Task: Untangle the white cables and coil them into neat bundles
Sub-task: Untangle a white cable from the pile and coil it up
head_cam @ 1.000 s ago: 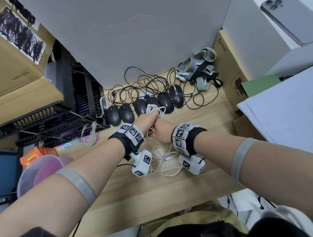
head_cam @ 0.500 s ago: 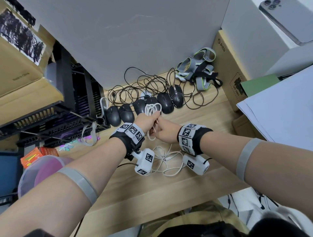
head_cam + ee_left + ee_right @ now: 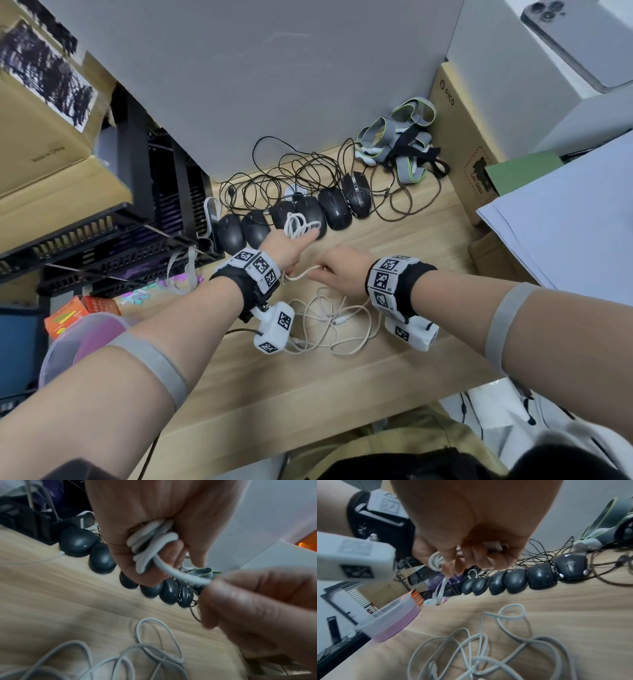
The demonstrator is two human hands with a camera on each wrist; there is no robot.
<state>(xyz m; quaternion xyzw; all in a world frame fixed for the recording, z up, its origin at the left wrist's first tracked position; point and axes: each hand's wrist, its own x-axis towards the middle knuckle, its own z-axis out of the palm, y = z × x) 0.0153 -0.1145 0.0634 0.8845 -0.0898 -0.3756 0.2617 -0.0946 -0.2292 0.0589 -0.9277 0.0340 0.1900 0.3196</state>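
My left hand (image 3: 291, 245) grips a small coil of white cable (image 3: 301, 224) just in front of the row of mice; in the left wrist view its fingers (image 3: 130, 555) curl round the coil's loops (image 3: 150, 543). A short strand (image 3: 303, 274) runs from the coil to my right hand (image 3: 334, 270), which pinches it near its end. The right wrist view shows a white connector (image 3: 494, 545) inside the right hand's curled fingers. More white cables (image 3: 329, 322) lie tangled on the wooden table (image 3: 342, 377) under both wrists.
Several black mice (image 3: 337, 209) with tangled black cords (image 3: 291, 174) line the table's back. Grey straps (image 3: 397, 144) and a cardboard box (image 3: 462, 137) stand at back right, papers (image 3: 565, 212) at right. A black rack (image 3: 102, 233) and a pink container (image 3: 85, 342) are left.
The hands, pressed together a second ago, have drawn apart. My right hand moved right and toward me, pulling a strand out of the coil; the left hand still holds the coil.
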